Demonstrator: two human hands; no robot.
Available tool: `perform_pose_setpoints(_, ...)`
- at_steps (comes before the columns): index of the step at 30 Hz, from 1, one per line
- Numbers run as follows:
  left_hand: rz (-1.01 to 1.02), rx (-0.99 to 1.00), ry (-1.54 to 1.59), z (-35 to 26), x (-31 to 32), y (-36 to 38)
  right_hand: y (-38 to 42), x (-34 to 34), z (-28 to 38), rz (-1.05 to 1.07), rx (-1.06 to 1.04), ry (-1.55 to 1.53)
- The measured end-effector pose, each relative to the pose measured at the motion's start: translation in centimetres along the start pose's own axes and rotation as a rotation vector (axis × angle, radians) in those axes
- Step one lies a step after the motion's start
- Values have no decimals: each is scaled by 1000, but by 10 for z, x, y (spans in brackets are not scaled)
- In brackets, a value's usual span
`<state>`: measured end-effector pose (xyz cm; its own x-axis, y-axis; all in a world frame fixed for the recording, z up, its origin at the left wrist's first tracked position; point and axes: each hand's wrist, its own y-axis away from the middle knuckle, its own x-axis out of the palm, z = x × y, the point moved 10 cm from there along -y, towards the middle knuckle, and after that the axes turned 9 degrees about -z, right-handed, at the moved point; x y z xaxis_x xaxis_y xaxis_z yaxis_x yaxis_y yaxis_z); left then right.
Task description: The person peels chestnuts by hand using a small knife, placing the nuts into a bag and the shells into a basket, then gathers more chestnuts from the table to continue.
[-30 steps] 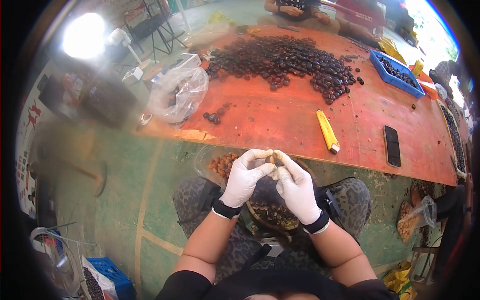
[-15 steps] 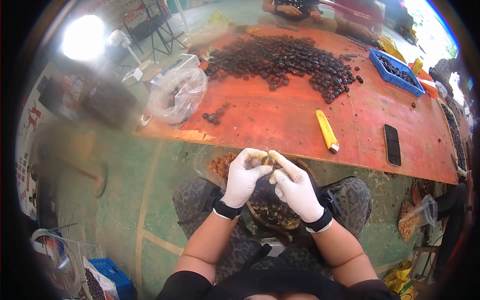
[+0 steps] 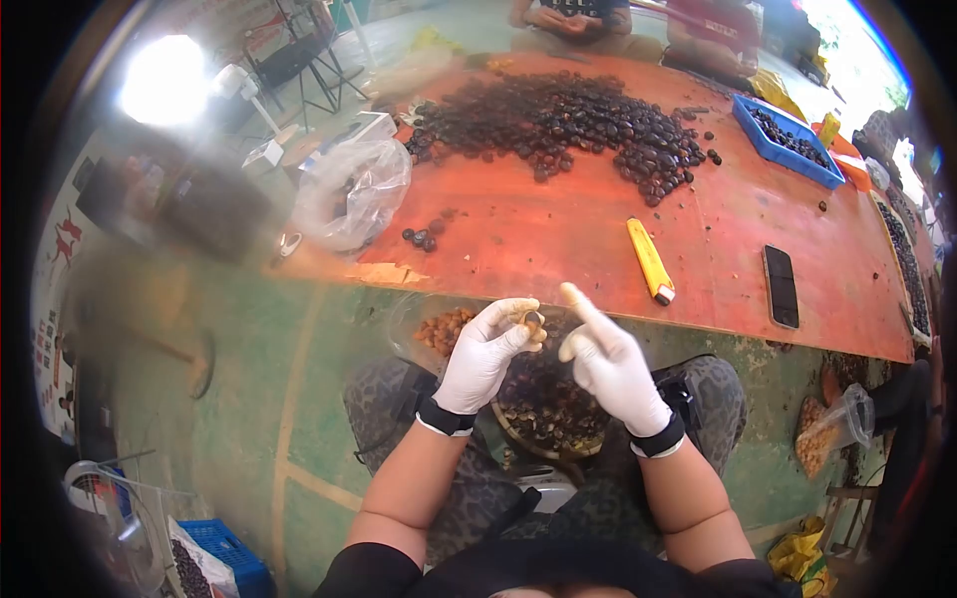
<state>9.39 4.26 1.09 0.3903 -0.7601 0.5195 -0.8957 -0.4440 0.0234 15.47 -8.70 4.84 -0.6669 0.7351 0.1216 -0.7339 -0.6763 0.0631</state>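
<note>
In the head view my gloved left hand (image 3: 480,354) pinches a small dark brown nut (image 3: 533,321), like a chestnut, between thumb and fingers. My right hand (image 3: 613,369), also in a white glove, is off to the right of the nut. Its index finger points up, the other fingers are loosely bent, and I see nothing in it. Below both hands, between my knees, a round basket (image 3: 503,424) holds dark shell pieces (image 3: 553,414). A clear bag of peeled orange-tan nuts (image 3: 439,331) lies left of my left hand.
The red table (image 3: 518,239) carries a large pile of dark nuts (image 3: 558,120), a yellow utility knife (image 3: 650,261), a phone (image 3: 782,286), a plastic bag (image 3: 354,194) and a blue tray (image 3: 788,149) of nuts. People sit across the table. Another bag of peeled nuts (image 3: 817,444) is at right.
My right hand has come away from the nut, moving right with its index finger stretched out. My left hand keeps the nut nearly in place.
</note>
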Motion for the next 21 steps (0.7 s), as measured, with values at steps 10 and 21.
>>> perform_pose_setpoints(10,1,44,-11,4,0,-2,0,18,-17,191,228,-344)
perform_pose_setpoints(21,-10,38,58,7,9,-5,-8,10,-41,33,327,-562)
